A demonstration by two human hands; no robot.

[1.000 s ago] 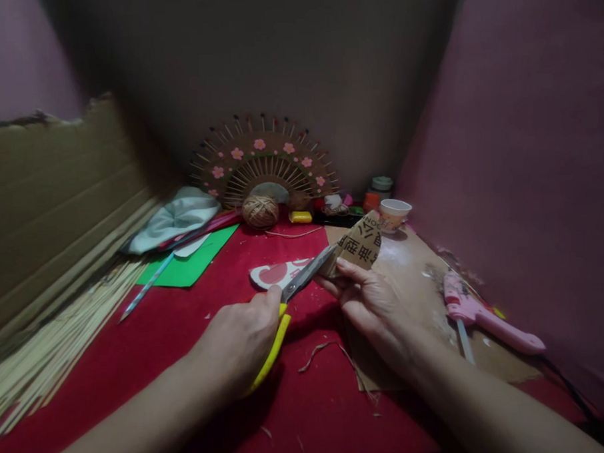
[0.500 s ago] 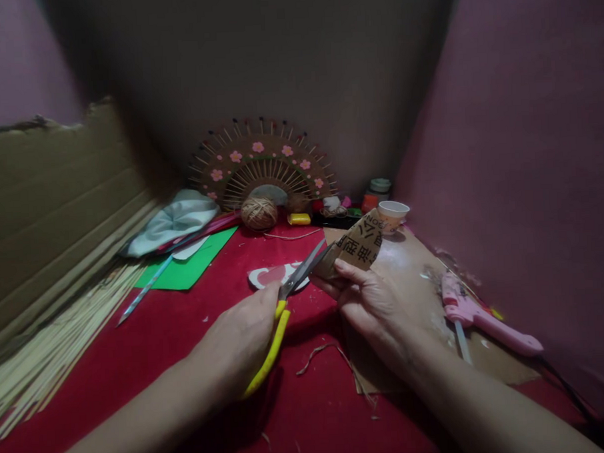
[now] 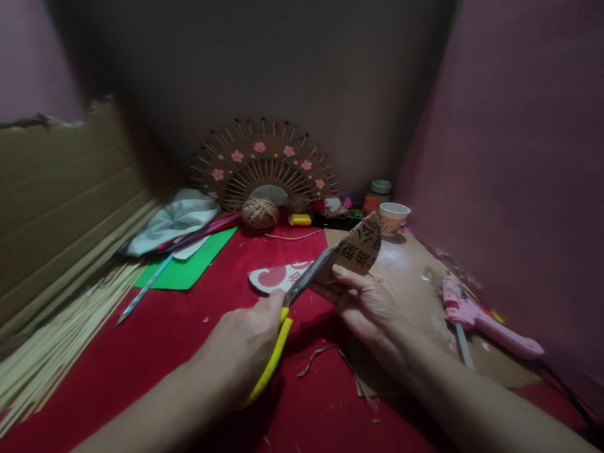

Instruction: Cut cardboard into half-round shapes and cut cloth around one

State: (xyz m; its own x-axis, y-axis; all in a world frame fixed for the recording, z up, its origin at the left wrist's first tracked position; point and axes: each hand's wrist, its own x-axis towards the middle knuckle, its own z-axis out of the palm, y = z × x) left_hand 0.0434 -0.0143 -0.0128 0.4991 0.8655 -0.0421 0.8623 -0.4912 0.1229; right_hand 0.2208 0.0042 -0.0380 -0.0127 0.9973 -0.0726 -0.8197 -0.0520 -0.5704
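Observation:
My left hand (image 3: 244,346) grips the yellow handles of a pair of scissors (image 3: 275,361), whose blades point up and to the right. The blades lie against the left edge of a piece of cardboard (image 3: 360,247) printed with dark characters and look closed or nearly so. My right hand (image 3: 365,304) pinches that cardboard at its lower edge, thumb on the near face; the other fingers are partly hidden behind it. Beyond the scissors, a white cut-out with red shapes (image 3: 271,278) lies on the red cloth (image 3: 229,403).
A pink glue gun (image 3: 486,322) rests on a cardboard sheet (image 3: 409,275) at right, beside a paper cup (image 3: 394,216). Thin sticks (image 3: 62,350), a green sheet (image 3: 194,268) and a pencil (image 3: 144,290) lie left. A twine ball (image 3: 259,213) and a decorated fan (image 3: 261,151) stand behind.
The scissor blades, apart before, have come together at the cardboard's left edge. My left hand has shifted slightly right; my right hand still holds the cardboard in nearly the same place.

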